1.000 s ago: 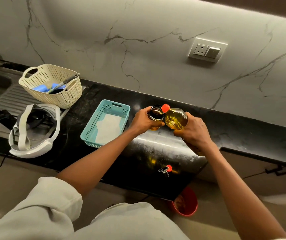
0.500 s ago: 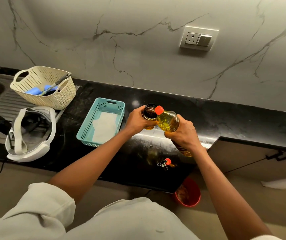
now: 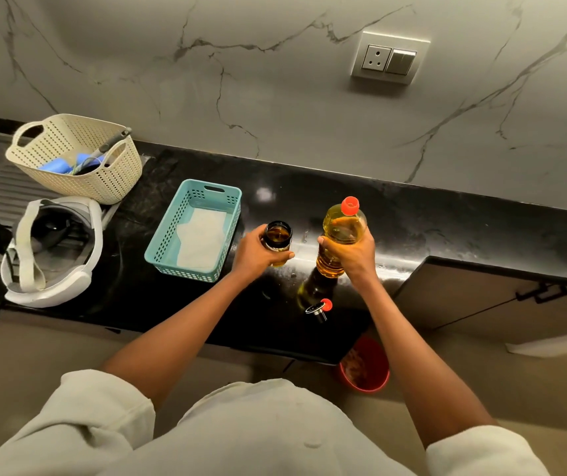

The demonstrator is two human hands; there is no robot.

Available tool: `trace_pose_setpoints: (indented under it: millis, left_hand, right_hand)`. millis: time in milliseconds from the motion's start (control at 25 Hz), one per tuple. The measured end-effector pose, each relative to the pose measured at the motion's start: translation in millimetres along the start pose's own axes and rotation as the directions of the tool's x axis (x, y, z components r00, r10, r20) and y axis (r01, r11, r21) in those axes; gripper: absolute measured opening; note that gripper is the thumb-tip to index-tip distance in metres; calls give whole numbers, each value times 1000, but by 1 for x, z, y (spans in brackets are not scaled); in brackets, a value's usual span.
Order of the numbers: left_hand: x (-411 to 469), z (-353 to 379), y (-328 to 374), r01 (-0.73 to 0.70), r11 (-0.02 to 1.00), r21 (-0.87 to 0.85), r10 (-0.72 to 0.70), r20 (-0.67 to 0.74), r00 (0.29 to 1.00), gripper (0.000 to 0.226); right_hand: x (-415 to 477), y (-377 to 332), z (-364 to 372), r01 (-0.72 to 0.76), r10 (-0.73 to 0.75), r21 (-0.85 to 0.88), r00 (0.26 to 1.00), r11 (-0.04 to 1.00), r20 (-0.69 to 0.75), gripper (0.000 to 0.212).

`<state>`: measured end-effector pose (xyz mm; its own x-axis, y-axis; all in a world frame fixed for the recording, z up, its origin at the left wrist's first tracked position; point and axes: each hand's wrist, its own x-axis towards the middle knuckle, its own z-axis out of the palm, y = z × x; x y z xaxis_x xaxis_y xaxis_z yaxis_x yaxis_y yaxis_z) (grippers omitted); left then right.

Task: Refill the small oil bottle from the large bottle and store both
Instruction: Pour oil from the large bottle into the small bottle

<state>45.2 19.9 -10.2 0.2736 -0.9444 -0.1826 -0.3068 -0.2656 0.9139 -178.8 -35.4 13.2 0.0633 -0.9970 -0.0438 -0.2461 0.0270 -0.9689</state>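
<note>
two open necks worry me here. from my remote seat, my left hand wraps the small oil bottle, uncapped on the black counter beside the teal basket; a nudge could tip it. my right hand grips the large bottle upright; oily plastic could slip. the loose stopper near the edge could roll off.

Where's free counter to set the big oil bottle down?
Bare black counter right of the large yellow oil bottle, toward the wall. A narrower strip lies behind the teal basket. Left is crowded: cream basket, white headset.
</note>
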Motion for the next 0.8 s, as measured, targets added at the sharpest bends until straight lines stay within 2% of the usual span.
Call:
trace_pose_setpoints:
  millis: [440, 800]
  left_hand:
    - [-24, 4, -37, 110, 993, 40, -108, -43, 993, 66]
    - [-25, 5, -45, 125, 990, 69, -124, -19, 992, 68]
  right_hand:
    - [0, 18, 16, -98, 102, 78, 994, 992, -44, 61]
    - [3, 31, 16, -147, 154, 102, 985, 984, -72, 67]
